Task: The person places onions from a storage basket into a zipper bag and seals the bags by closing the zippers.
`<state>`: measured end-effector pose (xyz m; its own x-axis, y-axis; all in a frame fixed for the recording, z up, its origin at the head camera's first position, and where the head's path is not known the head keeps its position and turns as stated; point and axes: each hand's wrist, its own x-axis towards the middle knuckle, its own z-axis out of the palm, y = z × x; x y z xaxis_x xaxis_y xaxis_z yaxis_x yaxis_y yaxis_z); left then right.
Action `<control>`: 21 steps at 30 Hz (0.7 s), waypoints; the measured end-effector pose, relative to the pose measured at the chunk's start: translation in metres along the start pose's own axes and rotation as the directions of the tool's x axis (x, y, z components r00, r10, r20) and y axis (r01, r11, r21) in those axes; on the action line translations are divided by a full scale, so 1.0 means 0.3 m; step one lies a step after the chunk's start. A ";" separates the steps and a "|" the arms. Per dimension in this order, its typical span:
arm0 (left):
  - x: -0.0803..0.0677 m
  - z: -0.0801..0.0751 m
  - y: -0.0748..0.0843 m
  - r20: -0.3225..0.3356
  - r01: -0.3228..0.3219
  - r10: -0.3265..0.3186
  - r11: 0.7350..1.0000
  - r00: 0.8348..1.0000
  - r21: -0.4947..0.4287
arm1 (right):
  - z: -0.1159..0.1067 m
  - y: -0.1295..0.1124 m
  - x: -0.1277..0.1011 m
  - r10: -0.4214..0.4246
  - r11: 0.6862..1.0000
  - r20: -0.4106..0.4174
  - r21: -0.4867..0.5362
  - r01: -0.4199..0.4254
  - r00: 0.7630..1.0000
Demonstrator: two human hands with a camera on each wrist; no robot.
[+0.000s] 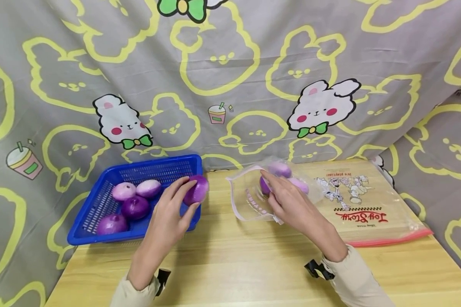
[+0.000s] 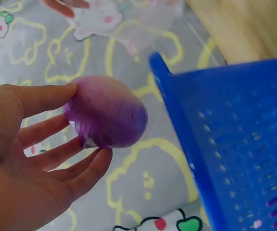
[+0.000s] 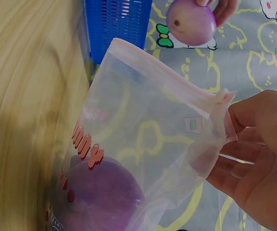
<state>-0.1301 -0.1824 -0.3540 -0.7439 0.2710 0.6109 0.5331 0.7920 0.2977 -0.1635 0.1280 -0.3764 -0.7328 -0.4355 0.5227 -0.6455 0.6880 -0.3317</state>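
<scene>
Between thumb and fingers, my left hand (image 1: 171,209) holds a purple onion (image 1: 196,190) above the right rim of a blue plastic basket (image 1: 138,167). Several more purple onions (image 1: 135,207) lie in that basket. My right hand (image 1: 292,202) pinches the edge of a clear zip bag (image 3: 143,96), whose pink-trimmed mouth faces left. Inside the bag are several purple onions (image 3: 100,197), partly hidden behind the hand in the head view. The left wrist view shows the held onion (image 2: 107,113) at the fingertips, beside the basket wall.
A larger clear bag (image 1: 357,204) with a cartoon print and a red edge lies flat at the right of the wooden table (image 1: 234,260). Behind the table hangs a grey patterned cloth (image 1: 230,85). Each wrist wears a black camera mount.
</scene>
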 end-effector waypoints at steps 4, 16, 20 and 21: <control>-0.001 -0.002 0.034 0.001 -0.036 0.036 0.999 0.999 -0.010 | 0.002 -0.003 0.003 0.007 1.000 0.011 0.012 -0.007 1.000; 0.040 0.080 0.143 0.077 -0.175 0.179 0.983 0.981 -0.049 | -0.003 0.005 -0.002 0.001 1.000 -0.014 0.002 -0.001 1.000; 0.047 0.121 0.165 0.129 -0.191 0.194 0.981 0.972 -0.038 | -0.003 0.006 -0.003 -0.008 1.000 -0.027 -0.007 0.008 1.000; 0.049 0.130 0.169 0.142 -0.192 0.195 0.981 0.970 -0.034 | -0.003 0.007 -0.002 -0.010 1.000 -0.029 -0.008 0.009 1.000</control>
<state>-0.1297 -0.1170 -0.3585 -0.6750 0.4956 0.5466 0.6796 0.7060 0.1993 -0.1640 0.1303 -0.3766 -0.7200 -0.4249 0.5486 -0.6506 0.6883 -0.3208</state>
